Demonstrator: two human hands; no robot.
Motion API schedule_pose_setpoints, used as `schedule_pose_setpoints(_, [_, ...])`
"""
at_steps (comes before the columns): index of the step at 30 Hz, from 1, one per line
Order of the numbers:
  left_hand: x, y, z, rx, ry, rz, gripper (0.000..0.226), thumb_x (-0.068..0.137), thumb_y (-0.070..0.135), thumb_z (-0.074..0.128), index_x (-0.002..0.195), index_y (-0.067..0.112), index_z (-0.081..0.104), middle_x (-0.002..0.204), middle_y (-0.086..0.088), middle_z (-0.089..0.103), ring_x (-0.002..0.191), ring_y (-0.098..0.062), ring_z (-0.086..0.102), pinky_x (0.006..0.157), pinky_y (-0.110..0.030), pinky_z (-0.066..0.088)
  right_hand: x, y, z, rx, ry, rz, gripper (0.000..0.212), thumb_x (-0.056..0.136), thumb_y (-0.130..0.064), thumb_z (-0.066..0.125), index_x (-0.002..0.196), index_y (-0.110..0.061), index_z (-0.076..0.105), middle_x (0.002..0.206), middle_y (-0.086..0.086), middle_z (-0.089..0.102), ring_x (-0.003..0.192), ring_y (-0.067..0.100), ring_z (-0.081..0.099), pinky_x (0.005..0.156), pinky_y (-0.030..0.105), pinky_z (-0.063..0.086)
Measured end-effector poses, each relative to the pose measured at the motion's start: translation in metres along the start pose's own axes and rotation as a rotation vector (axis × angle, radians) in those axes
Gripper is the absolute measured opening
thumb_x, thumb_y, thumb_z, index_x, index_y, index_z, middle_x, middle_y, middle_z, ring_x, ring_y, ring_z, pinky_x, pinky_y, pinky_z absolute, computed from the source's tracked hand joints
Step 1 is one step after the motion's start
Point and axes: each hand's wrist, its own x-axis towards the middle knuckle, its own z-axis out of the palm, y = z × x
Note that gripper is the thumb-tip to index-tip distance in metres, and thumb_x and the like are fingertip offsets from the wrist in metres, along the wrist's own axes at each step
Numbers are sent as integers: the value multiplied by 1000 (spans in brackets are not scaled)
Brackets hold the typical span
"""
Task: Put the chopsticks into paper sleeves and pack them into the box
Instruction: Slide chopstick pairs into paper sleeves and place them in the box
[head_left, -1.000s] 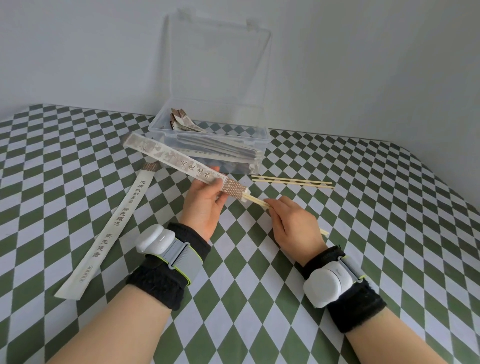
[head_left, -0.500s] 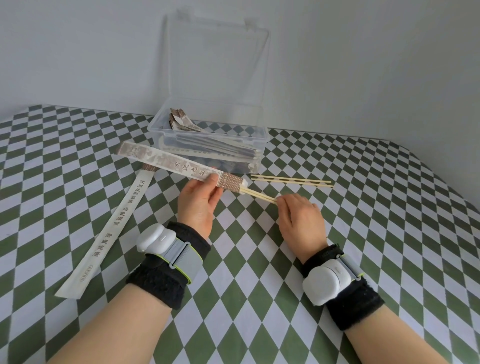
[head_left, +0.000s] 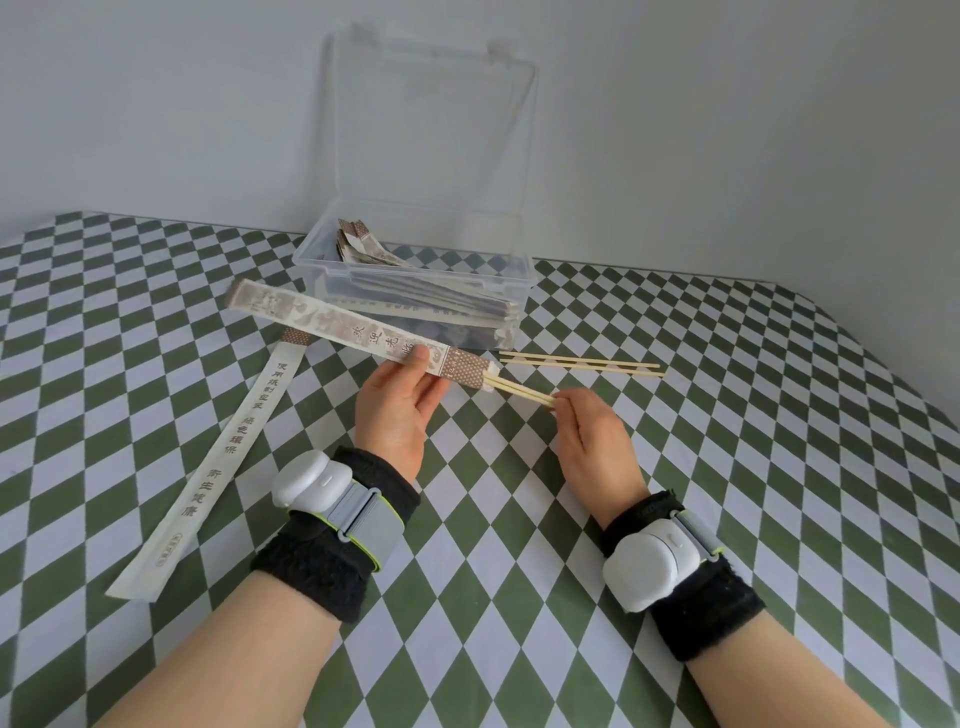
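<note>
The fingers (head_left: 427, 402) of the left hand (head_left: 397, 415) gripped a paper sleeve (head_left: 337, 325) above the bench (head_left: 727, 467); the right hand (head_left: 592, 441) pinched two chopsticks (head_left: 519, 391) partly inside it. The open box (head_left: 523, 291) behind held filled sleeves (head_left: 436, 304).

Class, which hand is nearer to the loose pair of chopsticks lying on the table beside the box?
Right. The right hand sits just in front of the loose pair; the left hand, gripping a sleeve, is farther off to the left.

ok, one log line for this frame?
step: sleeving | left hand: holds sleeve | right hand: pinches chopsticks, part-inserted | loose: spare pair, empty sleeve | box: open
</note>
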Motion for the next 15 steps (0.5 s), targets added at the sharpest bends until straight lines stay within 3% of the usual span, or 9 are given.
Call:
schedule_pose_setpoints(8, [-2,-5,2,168,-140,-125,12,90,7,57,96,13,65,97,-5,71,90,-15,69,73,-22,57,-2,-2,0,-2,-153,-69,23,98,-21,35,94,-14,56,73,-9,47,61,6,42,55,15,32])
schedule_pose_setpoints(15, [-1,0,1,59,-90,-116,11,94,14,51,102,15,58,103,-9,67,92,-17,66,66,-21,57,-3,-5,-3,158,-125,12,22,98,-23,36,89,-14,54,64,-3,47,55,11,39,54,32,37])
